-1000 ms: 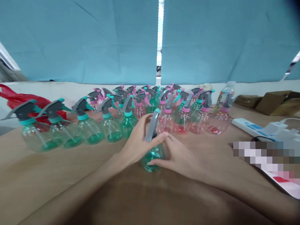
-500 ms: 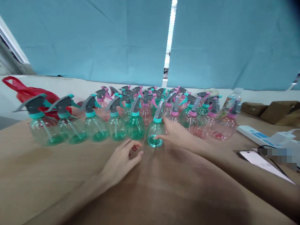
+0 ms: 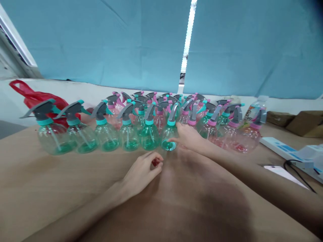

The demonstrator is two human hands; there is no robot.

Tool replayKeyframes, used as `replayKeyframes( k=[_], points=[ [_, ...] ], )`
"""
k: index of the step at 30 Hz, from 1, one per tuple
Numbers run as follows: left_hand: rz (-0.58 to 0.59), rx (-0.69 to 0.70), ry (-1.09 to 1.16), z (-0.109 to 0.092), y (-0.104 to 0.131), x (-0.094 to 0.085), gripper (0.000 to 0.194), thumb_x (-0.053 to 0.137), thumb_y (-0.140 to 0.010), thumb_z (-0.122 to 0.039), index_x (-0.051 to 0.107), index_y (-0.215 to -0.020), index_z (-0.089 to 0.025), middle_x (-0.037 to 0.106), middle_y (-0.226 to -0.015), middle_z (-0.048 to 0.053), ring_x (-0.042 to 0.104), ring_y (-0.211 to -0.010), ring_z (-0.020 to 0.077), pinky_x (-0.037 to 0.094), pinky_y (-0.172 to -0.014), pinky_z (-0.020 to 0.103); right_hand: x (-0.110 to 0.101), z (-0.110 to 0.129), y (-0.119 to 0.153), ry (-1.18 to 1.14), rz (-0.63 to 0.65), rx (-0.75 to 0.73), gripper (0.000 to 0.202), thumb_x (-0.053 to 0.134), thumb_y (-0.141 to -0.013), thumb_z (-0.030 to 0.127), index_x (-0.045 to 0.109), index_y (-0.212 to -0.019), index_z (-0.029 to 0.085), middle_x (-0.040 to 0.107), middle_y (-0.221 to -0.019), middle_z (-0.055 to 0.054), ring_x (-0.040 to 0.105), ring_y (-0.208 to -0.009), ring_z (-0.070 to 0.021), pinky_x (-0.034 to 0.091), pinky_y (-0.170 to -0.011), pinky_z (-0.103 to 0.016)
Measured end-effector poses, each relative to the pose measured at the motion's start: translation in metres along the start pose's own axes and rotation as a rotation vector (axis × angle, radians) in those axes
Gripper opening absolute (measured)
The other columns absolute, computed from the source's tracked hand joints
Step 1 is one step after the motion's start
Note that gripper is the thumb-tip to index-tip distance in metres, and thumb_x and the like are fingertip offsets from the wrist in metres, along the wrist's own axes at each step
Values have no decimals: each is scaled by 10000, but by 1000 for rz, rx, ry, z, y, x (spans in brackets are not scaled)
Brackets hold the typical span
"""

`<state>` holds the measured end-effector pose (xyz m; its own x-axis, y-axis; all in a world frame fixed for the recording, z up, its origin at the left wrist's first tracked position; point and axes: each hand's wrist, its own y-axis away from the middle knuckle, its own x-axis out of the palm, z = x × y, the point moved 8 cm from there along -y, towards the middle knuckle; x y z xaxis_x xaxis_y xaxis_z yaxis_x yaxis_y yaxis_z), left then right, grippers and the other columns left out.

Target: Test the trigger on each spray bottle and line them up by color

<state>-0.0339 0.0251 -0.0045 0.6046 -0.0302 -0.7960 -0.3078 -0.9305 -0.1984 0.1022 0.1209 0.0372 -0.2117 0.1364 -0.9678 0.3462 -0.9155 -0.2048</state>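
My right hand grips a round clear spray bottle with a teal collar and grey trigger head, thumb across its front and fingers behind its right side. The bottle stands slightly tilted at the front of the group, beside a greener spray bottle. Nearer to me, my left hand hovers over the wooden table, fingers curled and thumb close to the fingertips, with nothing visible in it. To the left stand several teal-collared bottles; pink-collared bottles stand on the right, with more crowded behind.
A red plastic bag lies at the back left. On the right are a labelled drink bottle, brown boxes, a white power strip with a black cable, and a phone. A blue curtain hangs behind.
The bottle in my right hand has moved back, closer in line with the row. My left hand has shifted right, its thumb and fingers now closer together. The view has shifted slightly.
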Motion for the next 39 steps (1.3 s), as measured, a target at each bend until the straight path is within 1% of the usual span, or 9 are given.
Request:
replayKeyframes(
  k=[5, 7, 11, 15, 19, 22, 24, 31, 39],
  points=[
    [3, 8, 6, -7, -13, 3, 150, 491, -861, -207, 639, -887, -207, 680, -823, 8, 603, -685, 173, 460, -657, 292, -3, -1, 7, -63, -72, -23, 584, 702, -813, 416, 493, -1262, 107, 638, -1177, -212, 627, -1056, -360, 502, -784, -428],
    [3, 17, 10, -10, -18, 4, 149, 492, -862, -206, 639, -887, -208, 681, -810, 6, 604, -676, 173, 466, -657, 293, -9, -6, 18, -100, -116, -39, 598, 671, -833, 426, 466, -1319, 145, 617, -1238, -182, 613, -1092, -338, 502, -809, -419],
    [8, 42, 30, -18, -30, 7, 156, 489, -866, -197, 641, -896, -216, 688, -810, 1, 605, -658, 167, 480, -661, 296, -25, -32, 47, -146, -185, -36, 383, 574, -888, 447, 581, -1195, 217, 682, -1115, -101, 647, -996, -309, 498, -817, -438],
    [20, 70, 67, -31, -44, 14, 149, 489, -878, -215, 638, -886, -215, 687, -793, 2, 618, -672, 169, 490, -677, 304, -34, -67, 64, -172, -256, 45, 319, 559, -885, 392, 615, -1129, 195, 677, -1131, -119, 642, -1002, -330, 493, -821, -458],
    [20, 103, 99, -47, -55, 25, 156, 489, -897, -233, 643, -887, -209, 693, -821, 9, 629, -723, 174, 489, -702, 308, -28, -84, 57, -205, -280, 102, 488, 590, -860, 430, 543, -1258, 152, 641, -1215, -166, 591, -1124, -354, 469, -895, -486],
    [14, 122, 109, -57, -57, 31, 182, 478, -920, -269, 646, -883, -210, 697, -836, 9, 633, -741, 175, 489, -701, 307, -21, -87, 44, -245, -296, 140, 640, 604, -836, 497, 467, -1346, 134, 595, -1291, -198, 562, -1174, -365, 473, -893, -493],
    [12, 127, 111, -61, -57, 33, 197, 476, -927, -290, 649, -876, -210, 695, -817, 7, 634, -728, 173, 489, -682, 302, -18, -87, 37, -267, -298, 164, 679, 605, -829, 510, 443, -1368, 130, 583, -1305, -207, 563, -1175, -370, 475, -883, -490],
    [-45, 107, 124, -69, -58, 31, 226, 464, -925, -300, 650, -849, -197, 676, -744, 0, 609, -672, 162, 474, -636, 286, -14, -84, 24, -291, -264, 190, 631, 619, -838, 452, 451, -1340, 109, 625, -1254, -193, 593, -1138, -345, 474, -875, -432],
    [-138, 109, 183, -84, -54, 24, 213, 453, -936, -300, 610, -844, -188, 632, -701, -18, 592, -650, 139, 448, -654, 266, -14, -79, 24, -220, -203, 217, 465, 563, -863, 463, 539, -1180, 123, 661, -1146, -179, 646, -1011, -352, 489, -788, -434]
  ],
)
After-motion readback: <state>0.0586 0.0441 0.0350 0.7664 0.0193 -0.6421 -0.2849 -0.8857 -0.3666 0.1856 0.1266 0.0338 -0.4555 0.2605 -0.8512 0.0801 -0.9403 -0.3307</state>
